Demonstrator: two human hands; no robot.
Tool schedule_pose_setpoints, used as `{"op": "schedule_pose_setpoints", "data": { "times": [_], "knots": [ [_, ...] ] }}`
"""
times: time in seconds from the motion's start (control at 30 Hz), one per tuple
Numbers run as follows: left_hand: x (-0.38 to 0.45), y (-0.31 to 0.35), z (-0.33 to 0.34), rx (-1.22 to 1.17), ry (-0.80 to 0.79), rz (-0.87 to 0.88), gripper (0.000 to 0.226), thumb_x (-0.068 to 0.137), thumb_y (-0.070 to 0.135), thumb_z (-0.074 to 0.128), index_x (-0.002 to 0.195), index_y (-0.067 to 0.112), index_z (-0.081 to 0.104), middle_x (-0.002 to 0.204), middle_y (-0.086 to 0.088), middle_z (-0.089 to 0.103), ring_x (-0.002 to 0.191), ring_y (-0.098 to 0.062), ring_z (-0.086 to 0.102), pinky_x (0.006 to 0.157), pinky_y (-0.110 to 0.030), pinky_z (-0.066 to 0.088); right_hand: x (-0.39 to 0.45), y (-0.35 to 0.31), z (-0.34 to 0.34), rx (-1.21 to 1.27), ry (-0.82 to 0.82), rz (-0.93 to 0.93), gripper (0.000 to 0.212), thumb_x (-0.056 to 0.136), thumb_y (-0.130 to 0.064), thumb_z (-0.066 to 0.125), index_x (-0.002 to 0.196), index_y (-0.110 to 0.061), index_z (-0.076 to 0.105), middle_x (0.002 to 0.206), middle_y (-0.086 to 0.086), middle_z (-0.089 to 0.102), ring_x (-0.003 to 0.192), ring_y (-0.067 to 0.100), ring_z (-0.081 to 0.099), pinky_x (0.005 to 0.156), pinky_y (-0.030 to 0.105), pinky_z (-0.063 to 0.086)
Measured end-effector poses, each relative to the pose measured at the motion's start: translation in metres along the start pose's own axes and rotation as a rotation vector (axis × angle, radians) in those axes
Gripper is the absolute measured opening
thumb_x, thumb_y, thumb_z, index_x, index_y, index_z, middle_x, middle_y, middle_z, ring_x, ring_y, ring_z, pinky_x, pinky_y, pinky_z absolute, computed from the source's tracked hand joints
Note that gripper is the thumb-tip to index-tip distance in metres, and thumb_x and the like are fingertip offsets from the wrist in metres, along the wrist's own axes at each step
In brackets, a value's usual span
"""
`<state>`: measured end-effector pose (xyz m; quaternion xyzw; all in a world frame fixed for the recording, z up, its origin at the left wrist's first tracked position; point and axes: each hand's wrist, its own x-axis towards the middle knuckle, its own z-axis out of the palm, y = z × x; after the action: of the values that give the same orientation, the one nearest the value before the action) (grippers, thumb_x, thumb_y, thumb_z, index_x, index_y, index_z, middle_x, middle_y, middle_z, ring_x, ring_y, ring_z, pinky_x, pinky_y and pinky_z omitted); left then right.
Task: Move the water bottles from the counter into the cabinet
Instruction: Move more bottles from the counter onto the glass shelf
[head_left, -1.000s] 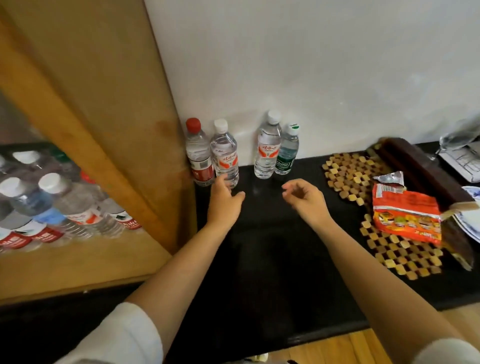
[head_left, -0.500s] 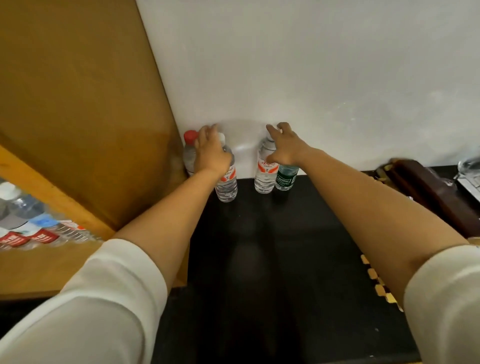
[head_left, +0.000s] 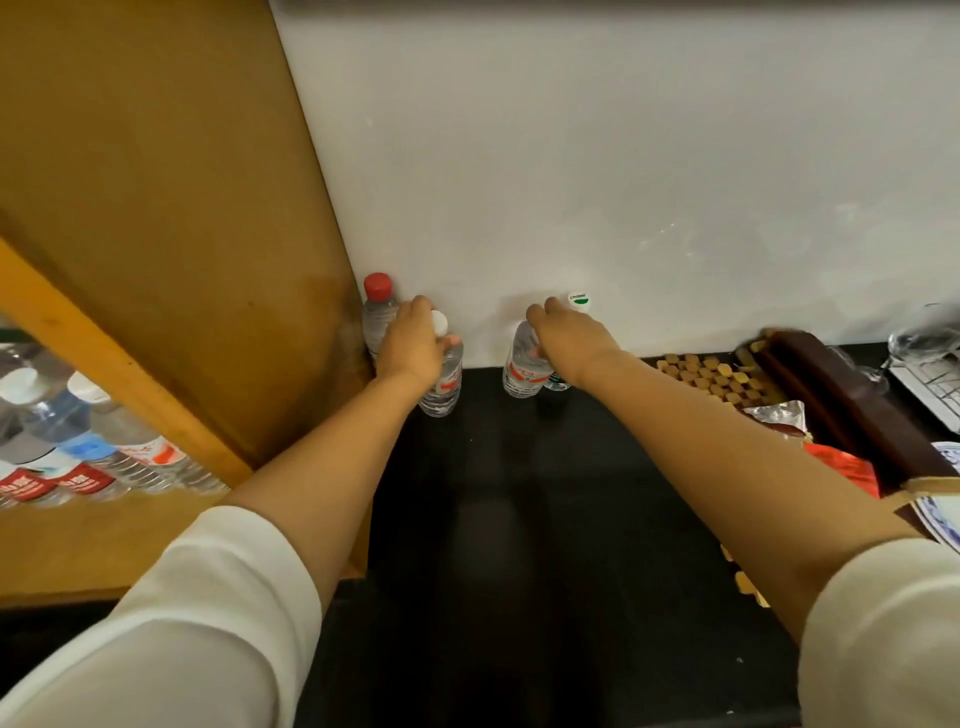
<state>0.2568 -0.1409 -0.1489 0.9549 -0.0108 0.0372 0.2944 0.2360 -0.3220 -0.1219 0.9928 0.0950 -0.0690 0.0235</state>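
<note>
Black counter (head_left: 519, 519) runs back to a white wall (head_left: 623, 182); four water bottles stand in a row against that wall, pushed to the rear so the front of the surface is free. Left hand (head_left: 410, 348) is curled round the neck of the white-capped bottle (head_left: 444, 382), which tilts a little toward the camera, probably because it is being tipped up off the counter; red-capped bottle (head_left: 378, 317) stands just beside it, upright in the corner, untouched. Right hand (head_left: 569, 338) closes over the top of the red-labelled bottle (head_left: 524, 364); green-capped bottle (head_left: 579, 302) stands just behind the knuckles, whether the fingers touch it I cannot tell. Both hands take one bottle each, presumably to halve the trips. Wooden cabinet (head_left: 156, 234) stands at left, its shelf already holding stored bottles (head_left: 119, 457) lying on their sides; all four remain on the counter.
</note>
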Motion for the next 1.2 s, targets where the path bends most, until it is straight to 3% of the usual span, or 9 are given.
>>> {"op": "schedule_pose_setpoints", "data": {
  "times": [0.17,0.3,0.47,0.67,0.8,0.93,1.1,1.2],
  "knots": [
    [-0.019,-0.010,-0.002,-0.071,-0.038,0.006,0.031,0.092,0.011,0.051,0.121,0.010,0.039,0.115,-0.015,0.053,0.092,-0.020,0.048,0.079,-0.030,0.041,-0.014,-0.004,0.008,-0.154,0.032,-0.081,0.047,0.085,-0.009,0.058,0.127,-0.004,0.039,0.119,0.015,0.052,0.103,0.034,0.059,0.073,0.039,0.047],
    [-0.029,-0.010,-0.007,-0.035,-0.051,0.040,0.022,0.092,0.018,0.054,0.109,0.014,0.041,0.109,-0.015,0.056,0.083,-0.018,0.055,0.067,-0.024,0.041,-0.034,-0.006,0.011,-0.085,0.048,-0.134,0.039,0.088,-0.017,0.054,0.124,-0.006,0.043,0.115,0.013,0.053,0.098,0.034,0.060,0.074,0.041,0.048],
    [-0.081,-0.027,-0.017,-0.025,-0.160,0.061,0.028,0.092,0.024,0.054,0.114,0.013,0.041,0.113,-0.016,0.055,0.100,-0.029,0.056,0.085,-0.043,0.051,-0.089,-0.029,0.019,0.022,0.063,-0.186,0.034,0.089,-0.029,0.052,0.115,-0.008,0.048,0.111,0.011,0.057,0.094,0.032,0.060,0.075,0.042,0.049],
    [-0.110,-0.026,-0.030,-0.078,-0.327,0.237,0.028,0.088,0.028,0.058,0.110,0.019,0.043,0.109,-0.004,0.055,0.097,-0.021,0.054,0.081,-0.036,0.050,-0.114,-0.025,0.007,0.162,-0.029,-0.184,0.029,0.087,-0.038,0.055,0.105,-0.016,0.050,0.102,0.006,0.059,0.088,0.026,0.057,0.072,0.038,0.047],
    [-0.136,-0.031,-0.043,-0.094,-0.443,0.315,0.024,0.088,0.030,0.058,0.102,0.025,0.039,0.107,-0.003,0.056,0.094,-0.018,0.055,0.076,-0.033,0.050,-0.140,-0.035,0.004,0.248,-0.166,-0.207,0.027,0.087,-0.043,0.054,0.103,-0.021,0.050,0.100,0.002,0.060,0.087,0.020,0.058,0.078,0.040,0.051],
    [-0.157,-0.035,-0.054,-0.097,-0.564,0.364,0.024,0.089,0.027,0.057,0.104,0.025,0.039,0.114,-0.001,0.057,0.103,-0.017,0.055,0.087,-0.042,0.050,-0.173,-0.048,0.010,0.255,-0.194,-0.293,0.028,0.087,-0.047,0.052,0.105,-0.025,0.048,0.101,-0.002,0.059,0.087,0.016,0.059,0.077,0.037,0.052],
    [-0.174,-0.040,-0.066,-0.105,-0.712,0.385,0.028,0.088,0.024,0.059,0.109,0.028,0.042,0.108,0.016,0.053,0.102,-0.007,0.052,0.081,-0.021,0.045,-0.192,-0.051,0.018,0.365,-0.164,-0.264,0.031,0.086,-0.048,0.053,0.109,-0.027,0.050,0.106,-0.007,0.059,0.094,0.013,0.058,0.082,0.035,0.050],
    [-0.182,-0.044,-0.070,-0.124,-0.779,0.387,0.029,0.087,0.023,0.059,0.111,0.026,0.044,0.108,0.020,0.051,0.104,-0.003,0.052,0.081,-0.015,0.043,-0.195,-0.050,0.030,0.578,-0.082,-0.186,0.032,0.082,-0.044,0.061,0.108,-0.026,0.056,0.105,-0.010,0.060,0.096,0.007,0.056,0.084,0.029,0.048]
  ]
}}
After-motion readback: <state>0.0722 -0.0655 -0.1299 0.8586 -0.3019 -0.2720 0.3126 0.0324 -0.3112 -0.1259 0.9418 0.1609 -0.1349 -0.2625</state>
